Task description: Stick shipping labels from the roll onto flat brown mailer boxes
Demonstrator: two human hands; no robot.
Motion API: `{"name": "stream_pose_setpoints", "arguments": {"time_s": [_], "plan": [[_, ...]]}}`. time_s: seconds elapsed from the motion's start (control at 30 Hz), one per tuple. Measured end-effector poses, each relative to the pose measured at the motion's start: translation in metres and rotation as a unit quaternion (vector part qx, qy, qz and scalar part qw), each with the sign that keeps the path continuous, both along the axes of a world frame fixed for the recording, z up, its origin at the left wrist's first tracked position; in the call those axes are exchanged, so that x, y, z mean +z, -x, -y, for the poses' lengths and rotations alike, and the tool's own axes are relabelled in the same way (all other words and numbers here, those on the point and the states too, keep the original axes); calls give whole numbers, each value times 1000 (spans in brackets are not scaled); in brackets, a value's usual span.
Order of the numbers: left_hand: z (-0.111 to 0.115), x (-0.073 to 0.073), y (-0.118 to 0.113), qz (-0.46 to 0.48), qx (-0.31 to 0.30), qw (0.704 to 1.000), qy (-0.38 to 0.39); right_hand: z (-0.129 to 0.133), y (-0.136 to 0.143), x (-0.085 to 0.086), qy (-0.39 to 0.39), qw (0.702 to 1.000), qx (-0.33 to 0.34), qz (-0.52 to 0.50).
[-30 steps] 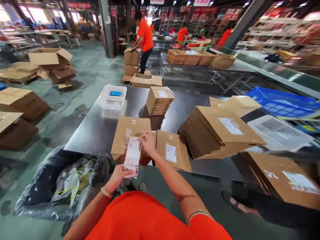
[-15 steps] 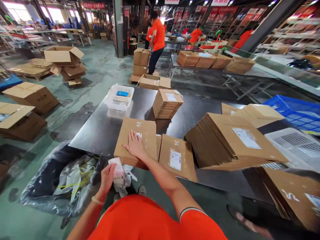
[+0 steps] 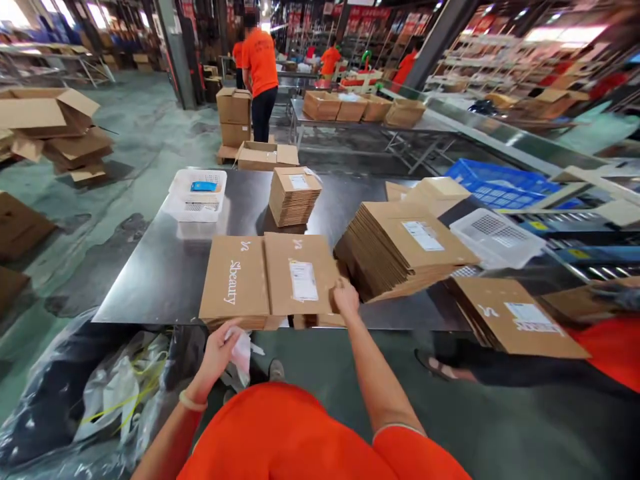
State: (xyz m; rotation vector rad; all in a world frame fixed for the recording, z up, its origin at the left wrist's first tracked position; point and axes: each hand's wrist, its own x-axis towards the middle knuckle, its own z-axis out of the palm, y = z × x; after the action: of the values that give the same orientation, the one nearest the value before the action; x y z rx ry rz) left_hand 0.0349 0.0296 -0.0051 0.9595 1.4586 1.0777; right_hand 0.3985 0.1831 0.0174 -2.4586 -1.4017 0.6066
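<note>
My left hand (image 3: 219, 353) pinches a bundle of white label paper (image 3: 241, 350) just below the table's front edge. With closed fingers my right hand (image 3: 346, 298) grips the right edge of a labelled flat carton (image 3: 281, 283). That carton leans partly over the stack of flat cartons (image 3: 216, 277), which carries white lettering. Right of my right hand stands a tall, slanted stack of folded cartons (image 3: 395, 247) with a white label on top. A smaller stack of cartons (image 3: 294, 197) sits farther back on the dark metal table (image 3: 150, 280).
White basket (image 3: 197, 207) with a blue item at the back left; plastic-lined bin (image 3: 45, 400) below left. A blue crate (image 3: 500, 183) and white tray (image 3: 495, 240) are at the right. A person in orange (image 3: 613, 347) holds cartons at the far right.
My right hand has left the top of the left stack and moved right to a carton's edge. The labelled carton now lies beside and partly over that stack. The view has turned right.
</note>
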Motion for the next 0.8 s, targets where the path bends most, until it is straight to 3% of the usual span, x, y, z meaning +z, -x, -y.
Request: {"name": "stream_pose_setpoints", "arguments": {"time_s": [0.07, 0.13, 0.23, 0.3, 0.37, 0.43, 0.5, 0.6, 0.67, 0.73, 0.8], "plan": [[5, 3, 5, 14, -25, 999, 17, 8, -42, -2, 4, 999, -53, 3], [10, 8, 11, 45, -59, 996, 41, 14, -65, -3, 18, 996, -92, 12], [19, 21, 10, 96, -66, 992, 54, 25, -48, 3, -42, 992, -88, 84], [24, 32, 3, 120, -28, 992, 37, 40, -3, 6, -114, 992, 20, 50], [25, 40, -4, 140, 21, 990, 18, 62, 57, 4, -118, 958, 229, -122], [20, 43, -3, 157, 77, 985, 6, 88, 116, -5, -54, 853, 415, -313], [14, 38, 6, 180, 162, 970, 0, 110, 162, -18, 11, 781, 467, -413], [9, 24, 25, 220, 303, 927, 10, 123, 198, -32, 50, 778, 409, -475], [15, 15, 29, 245, 347, 905, 33, 120, 208, -33, 37, 787, 354, -503], [26, 11, 23, 264, 313, 911, 41, 112, 214, -28, 17, 796, 307, -522], [38, 12, 11, 258, 228, 938, 24, 105, 218, -21, 12, 796, 289, -531]]}}
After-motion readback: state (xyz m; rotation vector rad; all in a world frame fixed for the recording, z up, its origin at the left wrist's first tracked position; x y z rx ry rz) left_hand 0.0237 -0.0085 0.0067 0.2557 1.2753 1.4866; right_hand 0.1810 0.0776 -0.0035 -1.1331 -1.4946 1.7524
